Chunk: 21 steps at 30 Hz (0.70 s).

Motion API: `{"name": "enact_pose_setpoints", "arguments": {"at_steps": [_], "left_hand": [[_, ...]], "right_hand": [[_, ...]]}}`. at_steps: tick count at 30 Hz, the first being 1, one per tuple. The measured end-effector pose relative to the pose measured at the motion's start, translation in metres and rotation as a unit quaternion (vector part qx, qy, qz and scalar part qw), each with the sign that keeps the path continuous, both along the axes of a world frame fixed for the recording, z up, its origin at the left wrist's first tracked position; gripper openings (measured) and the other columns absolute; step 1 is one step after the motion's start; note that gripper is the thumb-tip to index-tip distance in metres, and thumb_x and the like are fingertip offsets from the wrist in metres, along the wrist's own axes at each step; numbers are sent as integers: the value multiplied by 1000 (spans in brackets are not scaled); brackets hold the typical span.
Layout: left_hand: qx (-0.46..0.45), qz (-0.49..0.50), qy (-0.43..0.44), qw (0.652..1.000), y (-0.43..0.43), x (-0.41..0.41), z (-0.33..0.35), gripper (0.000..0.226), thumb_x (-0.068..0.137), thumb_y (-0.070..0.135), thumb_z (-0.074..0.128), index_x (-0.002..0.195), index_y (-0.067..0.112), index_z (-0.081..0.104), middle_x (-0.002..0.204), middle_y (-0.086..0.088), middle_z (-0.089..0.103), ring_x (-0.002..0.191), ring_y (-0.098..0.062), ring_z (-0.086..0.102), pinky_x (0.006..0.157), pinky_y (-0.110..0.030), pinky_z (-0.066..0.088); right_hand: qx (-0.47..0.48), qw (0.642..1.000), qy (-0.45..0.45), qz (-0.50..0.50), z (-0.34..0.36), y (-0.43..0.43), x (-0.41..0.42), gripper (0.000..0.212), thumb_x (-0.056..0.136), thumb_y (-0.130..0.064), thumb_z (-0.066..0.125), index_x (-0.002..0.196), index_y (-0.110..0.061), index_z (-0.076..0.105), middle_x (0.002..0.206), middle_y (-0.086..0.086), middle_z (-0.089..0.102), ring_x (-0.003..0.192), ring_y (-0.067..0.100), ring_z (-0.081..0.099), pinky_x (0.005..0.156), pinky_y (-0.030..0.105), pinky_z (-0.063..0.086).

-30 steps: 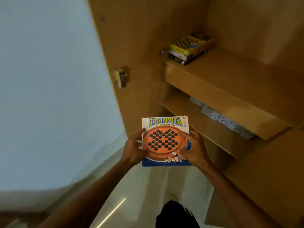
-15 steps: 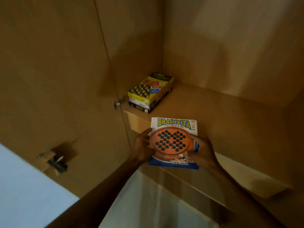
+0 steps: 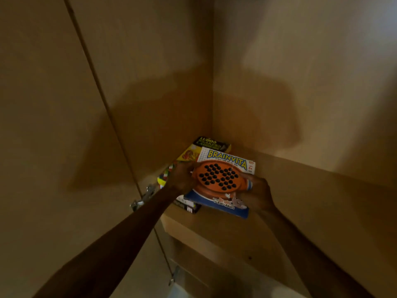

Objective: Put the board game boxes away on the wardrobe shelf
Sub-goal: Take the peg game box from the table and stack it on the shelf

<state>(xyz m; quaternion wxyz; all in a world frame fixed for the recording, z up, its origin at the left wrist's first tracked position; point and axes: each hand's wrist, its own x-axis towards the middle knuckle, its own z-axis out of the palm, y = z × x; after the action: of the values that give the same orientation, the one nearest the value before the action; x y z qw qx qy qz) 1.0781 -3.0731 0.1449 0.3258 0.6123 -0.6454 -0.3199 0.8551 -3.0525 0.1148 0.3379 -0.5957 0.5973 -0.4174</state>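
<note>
The Brainvita box (image 3: 221, 181), white and blue with an orange peg board pictured on it, is held over the wardrobe shelf (image 3: 236, 231). My left hand (image 3: 182, 178) grips its left edge and my right hand (image 3: 257, 193) grips its right edge. The box overlaps a stack of game boxes (image 3: 193, 153) in the shelf's back-left corner; the stack's yellow top box and a dark lower box peek out. Whether the Brainvita box rests on the stack or hovers just above it I cannot tell.
The wardrobe's side wall (image 3: 150, 82) and back wall (image 3: 300, 82) close the corner. A metal door hinge (image 3: 142, 197) sits just left of the shelf, on the open door (image 3: 43, 125). Bare shelf stretches to the right.
Both hands have carried the Brainvita box forward and up, from in front of the shelf edge to over the stack in the corner. My view has moved closer and it is darker.
</note>
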Motion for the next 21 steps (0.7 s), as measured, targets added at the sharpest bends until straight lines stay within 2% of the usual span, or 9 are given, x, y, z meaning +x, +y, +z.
{"name": "enact_pose_setpoints", "arguments": {"at_steps": [3, 5, 8, 11, 12, 14, 16, 19, 21], "left_hand": [[50, -10, 29, 998, -32, 16, 0, 43, 79, -11, 67, 120, 0, 63, 126, -13, 61, 111, -24, 59, 93, -36, 53], [85, -20, 42, 995, -52, 29, -1, 54, 76, -10, 72, 127, 0, 57, 132, -15, 56, 113, -25, 59, 94, -39, 53], [136, -120, 60, 982, -61, 45, -3, 78, 71, -18, 72, 140, 2, 42, 137, -10, 50, 109, -15, 62, 83, -26, 57], [97, -134, -65, 984, -67, 58, -15, 98, 63, 0, 86, 146, 8, 35, 143, 5, 34, 126, -10, 42, 91, -8, 43], [86, -121, -83, 985, -65, 60, -16, 94, 62, 3, 88, 143, 8, 40, 142, 5, 35, 128, -12, 39, 93, -9, 43], [56, -77, -99, 991, -63, 64, -23, 75, 62, 7, 88, 129, 11, 56, 139, -1, 46, 129, -20, 45, 101, -26, 46], [6, -32, -132, 991, -55, 63, -26, 52, 66, 10, 85, 114, 16, 66, 126, -1, 59, 119, -18, 55, 94, -29, 50], [-34, 44, -177, 983, -42, 58, -27, 37, 74, 18, 79, 108, 26, 69, 115, 8, 61, 106, -12, 59, 86, -31, 55], [-46, 72, -192, 978, -34, 54, -29, 36, 77, 17, 75, 110, 28, 67, 117, 5, 63, 103, -13, 61, 85, -37, 57]], "right_hand": [[9, 1000, 8, -12, -1, -39, 18, 57, 65, 7, 71, 119, -12, 66, 117, 8, 67, 103, 19, 61, 89, 43, 56], [8, 1000, 16, -3, -2, -58, 26, 52, 63, 2, 77, 113, -11, 69, 107, 5, 70, 98, 17, 64, 81, 35, 57], [-19, 999, 32, 12, -6, -73, 33, 38, 63, 4, 75, 98, -10, 74, 94, 4, 71, 88, 14, 66, 69, 26, 54], [-72, 992, 85, 54, -14, -82, 33, 19, 67, -8, 70, 82, -20, 72, 99, 2, 71, 91, 8, 65, 74, 29, 58], [-77, 989, 105, 68, -18, -84, 33, 16, 69, -16, 70, 82, -25, 71, 102, -1, 69, 95, 7, 64, 78, 30, 58], [-82, 983, 125, 109, -21, -83, 33, 15, 74, -16, 73, 86, -25, 70, 100, -6, 64, 95, 6, 61, 81, 28, 56], [-89, 976, 132, 151, -18, -79, 36, 16, 78, -9, 72, 92, -18, 72, 101, -3, 64, 94, 7, 59, 82, 22, 53], [-102, 964, 144, 200, -15, -80, 41, 24, 78, -7, 71, 101, -13, 72, 108, 1, 65, 99, 9, 58, 85, 16, 49], [-90, 959, 163, 215, -14, -80, 43, 29, 78, -5, 68, 107, -11, 70, 114, 4, 62, 103, 15, 59, 90, 20, 48]]}}
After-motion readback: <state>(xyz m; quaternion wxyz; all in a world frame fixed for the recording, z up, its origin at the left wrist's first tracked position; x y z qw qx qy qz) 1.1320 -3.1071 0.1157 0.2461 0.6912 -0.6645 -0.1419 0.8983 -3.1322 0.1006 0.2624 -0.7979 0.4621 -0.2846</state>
